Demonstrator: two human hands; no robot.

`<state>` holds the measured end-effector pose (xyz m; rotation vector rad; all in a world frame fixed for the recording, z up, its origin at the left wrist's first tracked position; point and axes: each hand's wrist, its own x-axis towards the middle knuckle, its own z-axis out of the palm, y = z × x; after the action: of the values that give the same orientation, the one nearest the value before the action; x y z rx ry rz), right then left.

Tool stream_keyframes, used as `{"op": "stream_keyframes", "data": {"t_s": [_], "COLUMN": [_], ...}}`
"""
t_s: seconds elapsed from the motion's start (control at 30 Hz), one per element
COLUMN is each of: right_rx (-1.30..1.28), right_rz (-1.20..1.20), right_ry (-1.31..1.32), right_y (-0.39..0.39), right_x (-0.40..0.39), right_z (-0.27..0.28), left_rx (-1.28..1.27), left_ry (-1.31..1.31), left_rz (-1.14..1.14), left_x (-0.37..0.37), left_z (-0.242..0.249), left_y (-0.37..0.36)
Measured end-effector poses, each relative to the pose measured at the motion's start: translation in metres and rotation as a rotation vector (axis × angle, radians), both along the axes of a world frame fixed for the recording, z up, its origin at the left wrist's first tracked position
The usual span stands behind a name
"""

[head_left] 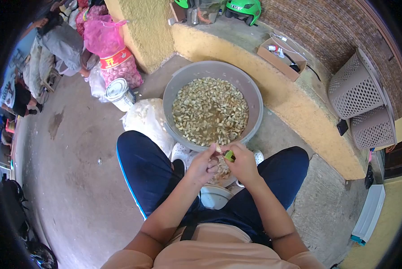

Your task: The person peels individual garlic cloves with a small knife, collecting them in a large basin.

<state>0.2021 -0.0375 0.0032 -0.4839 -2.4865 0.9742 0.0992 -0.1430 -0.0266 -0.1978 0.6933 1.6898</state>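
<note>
My left hand (pixel 202 167) is closed, pinching a pale garlic clove (pixel 218 148) between thumb and fingertips. Close beside it, my right hand (pixel 243 164) is wrapped round a small knife with a green handle (pixel 230 155); its blade is mostly hidden at the clove. Both hands meet just over the near rim of a large grey tub (pixel 168 101), which holds many peeled garlic cloves (pixel 210 110) in cloudy water. Under my hands, partly covered, sits a smaller container with cloves and skins (pixel 221 174). A light blue bucket (pixel 215 197) shows between my legs.
A white plastic bag (pixel 148 121) and a paint can (pixel 120 94) stand left of the tub, near pink mesh sacks (pixel 120 67). A low yellow ledge (pixel 290 105) runs behind it, bearing a cardboard box (pixel 281 58). Perforated baskets (pixel 357 89) stand right. Other people are far left.
</note>
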Motion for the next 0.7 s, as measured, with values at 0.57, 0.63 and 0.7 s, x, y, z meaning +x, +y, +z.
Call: {"op": "stream_keyframes", "data": {"t_s": [0.57,0.63,0.7], "right_rx": [-0.130,-0.144,-0.188], "right_rz": [-0.037,-0.040,-0.034], "right_ry": [-0.086,-0.113,-0.178], "right_y": [0.005,0.003,0.002], "right_x": [-0.003,-0.004,-0.005], "right_z": [-0.018,-0.018,-0.013], "left_rx": [-0.207,-0.241,-0.225], "left_ry": [0.540,0.808,1.062], "left_rz": [-0.202,-0.165,-0.075], "left_x": [-0.006,-0.002,0.003], "left_z": [0.012,0.003,-0.018], "left_y": [0.000,0.005,0.011]}}
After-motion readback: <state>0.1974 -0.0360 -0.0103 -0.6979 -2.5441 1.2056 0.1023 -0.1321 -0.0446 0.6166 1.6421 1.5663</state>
